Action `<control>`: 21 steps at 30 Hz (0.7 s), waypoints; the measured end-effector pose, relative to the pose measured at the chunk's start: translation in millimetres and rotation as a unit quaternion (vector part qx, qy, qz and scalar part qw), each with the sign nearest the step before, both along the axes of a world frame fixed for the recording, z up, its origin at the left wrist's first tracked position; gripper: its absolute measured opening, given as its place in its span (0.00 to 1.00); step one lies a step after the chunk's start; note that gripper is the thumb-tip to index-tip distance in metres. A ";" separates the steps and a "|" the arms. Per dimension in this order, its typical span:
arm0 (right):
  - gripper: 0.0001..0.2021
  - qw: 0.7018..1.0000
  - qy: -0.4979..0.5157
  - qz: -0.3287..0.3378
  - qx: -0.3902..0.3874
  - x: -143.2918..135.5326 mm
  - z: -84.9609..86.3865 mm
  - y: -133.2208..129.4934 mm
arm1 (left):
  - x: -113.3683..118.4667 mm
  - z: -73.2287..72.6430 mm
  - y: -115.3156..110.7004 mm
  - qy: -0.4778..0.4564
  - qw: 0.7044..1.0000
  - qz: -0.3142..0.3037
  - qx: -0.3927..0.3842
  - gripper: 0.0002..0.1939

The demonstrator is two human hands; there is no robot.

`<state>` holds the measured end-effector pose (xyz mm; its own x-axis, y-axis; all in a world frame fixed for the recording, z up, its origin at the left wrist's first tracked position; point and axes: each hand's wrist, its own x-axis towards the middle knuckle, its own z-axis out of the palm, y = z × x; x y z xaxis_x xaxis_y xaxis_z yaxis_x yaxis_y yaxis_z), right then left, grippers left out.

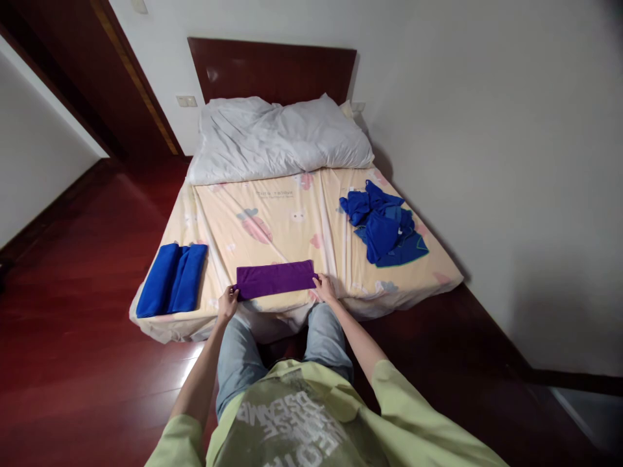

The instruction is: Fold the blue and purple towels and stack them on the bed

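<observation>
A purple towel (276,279), folded into a long narrow strip, lies at the front edge of the bed. My left hand (228,302) pinches its near left corner. At the other end, my right hand (324,287) grips the near right corner between thumb and fingers. To the left are blue folded towels (170,279), lying side by side near the bed's front corner. A loose pile of crumpled blue cloths (382,224), one with a green edge, rests on the right side of the bed.
The bed (272,220) has a cream sheet with carrot and rabbit prints. A bunched white quilt (282,139) lies against the dark wooden headboard (272,68). Walls stand behind and to the right; a dark door (92,78) is at the far left.
</observation>
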<state>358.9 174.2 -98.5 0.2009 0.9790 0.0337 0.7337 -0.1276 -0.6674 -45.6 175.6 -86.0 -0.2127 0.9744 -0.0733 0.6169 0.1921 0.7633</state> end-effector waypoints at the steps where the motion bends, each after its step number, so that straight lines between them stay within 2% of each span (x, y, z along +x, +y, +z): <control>1: 0.12 1.000 0.004 -0.004 -0.006 -0.7 -1.0 1.9 | 0.1 -1.6 2.0 0.003 1.000 0.005 -0.004 0.11; 5: 0.11 0.999 0.026 -0.021 -0.023 -2.3 -5.7 7.5 | -0.4 -7.3 7.8 0.017 1.000 0.016 -0.012 0.11; 10: 0.10 0.998 0.055 -0.027 -0.008 -2.8 -8.8 10.9 | -0.5 -10.9 13.3 0.038 0.999 0.023 -0.017 0.12; 14: 0.10 0.996 0.079 -0.036 -0.016 -4.4 -5.3 11.5 | 2.9 -9.1 14.0 0.056 0.998 0.013 -0.023 0.15; 16: 0.12 0.997 0.071 -0.033 -0.005 -4.0 -0.4 9.9 | 4.3 -4.7 10.8 0.077 0.997 0.003 0.003 0.18; 19: 0.17 0.997 0.024 -0.008 0.077 -0.9 9.4 4.2 | 4.6 5.6 1.8 0.137 0.984 -0.043 0.106 0.22; 21: 0.20 0.990 -0.009 0.059 0.126 1.2 14.8 -0.3 | 4.4 11.4 -4.5 0.169 0.967 -0.128 0.145 0.25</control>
